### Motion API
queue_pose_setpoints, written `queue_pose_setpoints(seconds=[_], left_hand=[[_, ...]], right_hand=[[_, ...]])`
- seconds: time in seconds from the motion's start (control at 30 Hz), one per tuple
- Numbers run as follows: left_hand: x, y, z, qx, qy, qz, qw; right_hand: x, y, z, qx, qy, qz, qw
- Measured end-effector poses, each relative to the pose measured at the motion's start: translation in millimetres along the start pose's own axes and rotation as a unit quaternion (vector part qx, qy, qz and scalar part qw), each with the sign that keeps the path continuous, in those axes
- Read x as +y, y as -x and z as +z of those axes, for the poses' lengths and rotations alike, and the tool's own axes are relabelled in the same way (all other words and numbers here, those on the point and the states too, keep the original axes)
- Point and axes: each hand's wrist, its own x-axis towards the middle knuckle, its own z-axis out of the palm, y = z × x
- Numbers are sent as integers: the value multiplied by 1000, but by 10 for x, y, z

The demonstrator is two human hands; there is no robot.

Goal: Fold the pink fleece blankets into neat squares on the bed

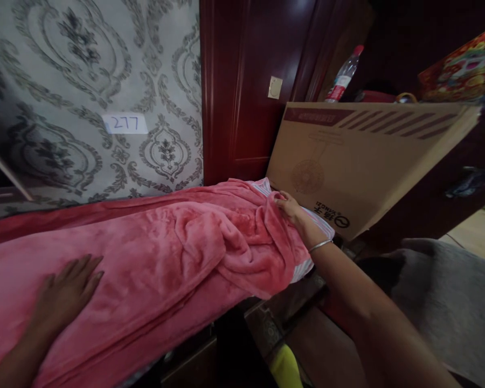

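A pink plush blanket (157, 258) lies spread along a low surface against the wall, with rumpled folds toward its right end. My left hand (67, 288) rests flat on its left part, fingers extended. At the far right end, my right hand (291, 209) has its fingers closed on the blanket's edge, and a bracelet circles that wrist. White-and-light-striped fabric (303, 269) shows from under the blanket near my right hand. What lies beneath most of the blanket is hidden.
A large cardboard box (359, 156) leans beyond the right end, with a plastic bottle (345, 75) above it. A dark red door (246, 81) and patterned wallpaper (161, 70) stand behind. Grey fabric (448, 302) lies at the right; something yellow-green (285, 366) is at the bottom.
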Motion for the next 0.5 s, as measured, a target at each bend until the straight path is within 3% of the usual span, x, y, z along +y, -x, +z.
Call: queue_pose_setpoints(seconds=[0.23, 0.5], left_hand=[[-29, 9, 41, 18, 18, 11, 1000], [-46, 19, 29, 11, 48, 7, 999]], right_hand=[[119, -120, -19, 2, 112, -36, 993], [141, -200, -9, 31, 158, 2, 987]])
